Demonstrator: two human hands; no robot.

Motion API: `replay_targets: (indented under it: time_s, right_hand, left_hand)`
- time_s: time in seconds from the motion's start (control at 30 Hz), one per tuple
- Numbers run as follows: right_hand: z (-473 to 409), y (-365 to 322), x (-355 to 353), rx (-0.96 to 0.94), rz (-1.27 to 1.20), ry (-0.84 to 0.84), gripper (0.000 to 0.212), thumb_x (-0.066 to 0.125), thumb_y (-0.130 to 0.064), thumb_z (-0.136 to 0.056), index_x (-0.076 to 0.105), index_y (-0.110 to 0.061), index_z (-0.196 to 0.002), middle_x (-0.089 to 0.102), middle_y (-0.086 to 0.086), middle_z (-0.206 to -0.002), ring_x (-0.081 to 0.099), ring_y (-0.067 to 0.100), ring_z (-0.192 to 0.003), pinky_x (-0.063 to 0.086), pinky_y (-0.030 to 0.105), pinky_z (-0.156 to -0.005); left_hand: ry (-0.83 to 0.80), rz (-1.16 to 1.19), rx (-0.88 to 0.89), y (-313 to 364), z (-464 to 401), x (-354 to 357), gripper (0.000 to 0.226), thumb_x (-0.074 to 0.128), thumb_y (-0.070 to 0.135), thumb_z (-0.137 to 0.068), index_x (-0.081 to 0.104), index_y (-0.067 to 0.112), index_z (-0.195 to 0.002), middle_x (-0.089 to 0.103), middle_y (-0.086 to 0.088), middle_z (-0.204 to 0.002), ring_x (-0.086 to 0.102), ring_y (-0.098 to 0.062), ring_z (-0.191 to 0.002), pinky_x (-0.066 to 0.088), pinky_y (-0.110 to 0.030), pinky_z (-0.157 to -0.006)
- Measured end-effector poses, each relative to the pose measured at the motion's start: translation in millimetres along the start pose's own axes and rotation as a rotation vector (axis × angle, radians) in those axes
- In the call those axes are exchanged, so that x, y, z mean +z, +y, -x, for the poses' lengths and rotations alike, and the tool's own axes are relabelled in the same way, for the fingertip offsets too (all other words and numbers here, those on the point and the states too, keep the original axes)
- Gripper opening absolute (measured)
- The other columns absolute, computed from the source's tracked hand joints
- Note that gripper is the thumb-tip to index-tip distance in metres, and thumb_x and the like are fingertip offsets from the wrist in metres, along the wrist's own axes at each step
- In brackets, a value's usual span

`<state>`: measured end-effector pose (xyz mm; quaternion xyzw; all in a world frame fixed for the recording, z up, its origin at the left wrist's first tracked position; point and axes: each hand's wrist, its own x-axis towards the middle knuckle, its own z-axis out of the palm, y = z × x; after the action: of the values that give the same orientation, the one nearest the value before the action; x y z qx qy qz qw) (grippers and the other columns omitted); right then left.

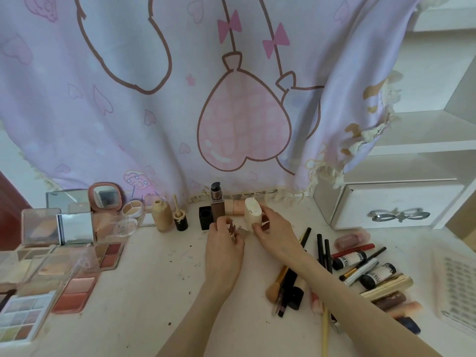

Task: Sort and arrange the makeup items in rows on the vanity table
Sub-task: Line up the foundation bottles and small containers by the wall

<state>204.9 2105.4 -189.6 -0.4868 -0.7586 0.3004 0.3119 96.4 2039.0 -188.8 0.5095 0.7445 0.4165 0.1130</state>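
My right hand [273, 230] grips a cream, rounded bottle [253, 212] that stands upright near the back of the vanity table [154, 279]. My left hand [224, 243] pinches a small brownish item with a silver part [238, 231] just left of that bottle. Behind my hands stand a brown pump bottle [217, 204], a black square cap [205, 217], a beige bottle [161, 215] and a small black-based applicator [180, 219]. Open palettes and compacts [64, 253] fill the left side. Pencils, brushes and tubes [360, 269] lie loose on the right.
A pink and lilac printed cloth [206, 99] hangs behind the table. A white drawer unit [386, 207] with a bow handle stands at the back right, under white shelves. A white plastic basket [458, 292] sits at the right edge.
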Motion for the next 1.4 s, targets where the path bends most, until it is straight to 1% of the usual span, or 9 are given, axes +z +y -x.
replay_targets:
  time_s: [0.1, 0.27, 0.47, 0.57, 0.77, 0.9, 1.1, 1.2, 1.4]
  right_hand:
    - [0.1, 0.7, -0.1, -0.007, 0.007, -0.012, 0.051, 0.052, -0.021, -0.091, 0.037, -0.022, -0.140, 0.055, 0.004, -0.121, 0.053, 0.015, -0.101, 0.042, 0.026, -0.090]
    - [0.8, 1.5, -0.4, 0.003, 0.016, -0.015, 0.048, 0.051, -0.022, -0.092, 0.038, -0.020, -0.138, 0.054, 0.006, -0.120, 0.053, 0.016, -0.100, 0.043, 0.027, -0.089]
    - [1.3, 2.4, -2.1, 0.016, 0.015, -0.013, 0.043, 0.051, -0.024, -0.092, 0.043, -0.017, -0.134, 0.056, 0.007, -0.118, 0.055, 0.017, -0.098, 0.041, 0.025, -0.087]
    - [-1.1, 0.8, -5.0, 0.006, 0.014, -0.020, 0.043, 0.053, -0.026, -0.092, 0.045, -0.017, -0.133, 0.056, 0.005, -0.120, 0.055, 0.015, -0.098, 0.039, 0.021, -0.085]
    - [-3.3, -2.8, -5.9, -0.010, 0.017, -0.058, 0.049, 0.055, -0.026, -0.091, 0.041, -0.020, -0.137, 0.055, 0.002, -0.128, 0.055, 0.016, -0.103, 0.038, 0.022, -0.088]
    - [0.7, -1.8, -3.0, -0.019, 0.002, -0.033, 0.048, 0.055, -0.024, -0.091, 0.041, -0.017, -0.137, 0.055, 0.003, -0.128, 0.054, 0.009, -0.092, 0.040, 0.021, -0.086]
    - [2.5, -1.8, -0.2, -0.009, -0.015, -0.042, 0.047, 0.055, -0.021, -0.092, 0.041, -0.015, -0.136, 0.053, 0.004, -0.131, 0.055, 0.015, -0.106, 0.042, 0.026, -0.093]
    - [0.9, -1.5, 0.1, -0.016, -0.015, -0.046, 0.044, 0.054, -0.018, -0.092, 0.042, -0.014, -0.135, 0.053, 0.005, -0.130, 0.053, 0.017, -0.113, 0.041, 0.025, -0.093]
    - [-5.3, 1.8, 0.7, -0.040, 0.013, -0.077, 0.044, 0.054, -0.016, -0.091, 0.044, -0.017, -0.135, 0.054, 0.002, -0.128, 0.054, 0.016, -0.108, 0.037, 0.016, -0.084]
  left_hand:
    - [-0.002, -0.028, 0.009, -0.2, -2.1, -1.4, 0.023, 0.053, 0.011, -0.089, 0.045, 0.014, -0.111, 0.049, 0.001, -0.103, 0.050, -0.016, -0.090, 0.043, -0.027, -0.072]
    - [-0.011, -0.070, 0.068, -2.0, -0.4, 2.2, 0.019, 0.045, -0.002, -0.087, 0.039, 0.016, -0.093, 0.048, -0.003, -0.098, 0.044, -0.016, -0.078, 0.036, -0.026, -0.062]
    - [-0.073, -0.045, 0.093, -6.2, 4.2, 2.7, 0.034, 0.055, 0.010, -0.089, 0.048, 0.010, -0.122, 0.046, -0.002, -0.123, 0.052, -0.012, -0.097, 0.033, -0.012, -0.076]
    - [-0.064, -0.098, 0.117, -9.8, 5.6, -0.1, 0.030, 0.048, 0.007, -0.093, 0.055, 0.010, -0.122, 0.043, -0.004, -0.129, 0.054, -0.016, -0.097, 0.037, -0.016, -0.075]
    - [-0.069, -0.098, 0.141, -7.0, 2.0, 2.3, 0.027, 0.045, 0.006, -0.094, 0.059, 0.005, -0.117, 0.049, -0.007, -0.116, 0.053, -0.017, -0.090, 0.034, -0.013, -0.072]
    - [-0.075, -0.107, 0.154, -6.8, 2.2, 4.2, 0.031, 0.044, 0.006, -0.094, 0.056, 0.007, -0.123, 0.049, -0.005, -0.122, 0.054, -0.017, -0.098, 0.033, -0.011, -0.076]
    - [-0.097, -0.135, 0.158, -5.5, 2.2, 6.6, 0.032, 0.041, 0.005, -0.094, 0.052, 0.005, -0.125, 0.046, -0.008, -0.128, 0.054, -0.021, -0.102, 0.045, -0.027, -0.087]
    - [-0.105, -0.146, 0.162, -7.3, 2.3, 7.2, 0.034, 0.040, 0.006, -0.095, 0.049, 0.005, -0.128, 0.043, -0.009, -0.132, 0.052, -0.022, -0.108, 0.043, -0.028, -0.091]
    - [-0.145, -0.214, 0.204, -10.0, 3.3, 6.1, 0.041, 0.040, 0.008, -0.095, 0.041, 0.006, -0.135, 0.038, -0.010, -0.137, 0.044, -0.021, -0.118, 0.038, -0.025, -0.097]
